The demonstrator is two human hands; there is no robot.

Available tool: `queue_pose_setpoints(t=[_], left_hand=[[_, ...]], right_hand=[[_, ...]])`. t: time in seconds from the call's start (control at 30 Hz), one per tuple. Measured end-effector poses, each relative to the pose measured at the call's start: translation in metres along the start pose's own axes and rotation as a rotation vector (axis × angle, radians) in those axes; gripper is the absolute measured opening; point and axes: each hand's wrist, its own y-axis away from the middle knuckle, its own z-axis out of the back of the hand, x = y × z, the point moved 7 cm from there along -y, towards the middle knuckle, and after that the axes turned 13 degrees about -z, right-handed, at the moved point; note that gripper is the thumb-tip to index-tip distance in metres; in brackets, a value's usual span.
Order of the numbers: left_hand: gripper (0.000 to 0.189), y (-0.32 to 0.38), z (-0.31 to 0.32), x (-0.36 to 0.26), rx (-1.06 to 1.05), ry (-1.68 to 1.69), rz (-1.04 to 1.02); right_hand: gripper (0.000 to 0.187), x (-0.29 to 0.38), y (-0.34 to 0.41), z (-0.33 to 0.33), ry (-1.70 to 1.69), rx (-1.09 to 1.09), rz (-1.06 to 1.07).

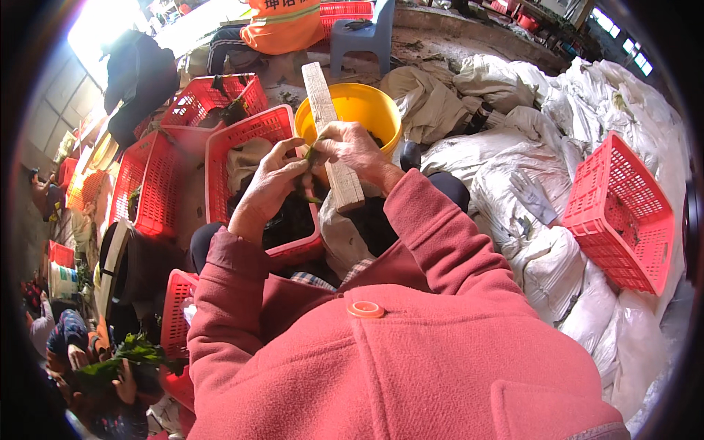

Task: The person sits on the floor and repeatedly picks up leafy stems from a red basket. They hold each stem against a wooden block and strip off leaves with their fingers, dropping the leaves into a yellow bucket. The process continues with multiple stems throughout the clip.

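My left hand [275, 179] and my right hand [352, 148] meet in front of me, pinching a small strip of dark green leafy material [312, 159] between their fingertips. Part of the strip hangs below the left fingers, blurred. Under my right hand a wooden board [319, 93] lies across a yellow bucket [393, 118], its near end pointing towards my lap. Some dark matter shows inside the bucket. Left of the bucket stands a red plastic crate [212, 170] with dark wet-looking material and a pale cloth in it.
More red crates [146, 192] stand at the left. White woven sacks [511, 143] are heaped at the right, bearing a glove [532, 195] and a tilted red crate [588, 203]. A blue plastic chair [360, 41] and a person in an orange vest [283, 27] are ahead. Others work at the left.
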Motion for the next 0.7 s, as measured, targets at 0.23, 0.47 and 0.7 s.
queue_pose_setpoints(t=[0.23, 0.47, 0.7], left_hand=[[0.021, 0.037, 0.017, -0.013, 0.024, -0.100, 0.016], [0.022, 0.052, 0.033, -0.028, -0.115, -0.038, -0.111], [0.031, 0.057, 0.042, -0.018, -0.135, -0.163, -0.121]], right_hand=[[0.015, 0.006, 0.044, 0.008, -0.284, -0.141, 0.007], [0.021, -0.001, 0.053, -0.014, -0.422, -0.073, -0.026], [0.021, -0.013, 0.043, -0.020, -0.335, -0.097, -0.025]])
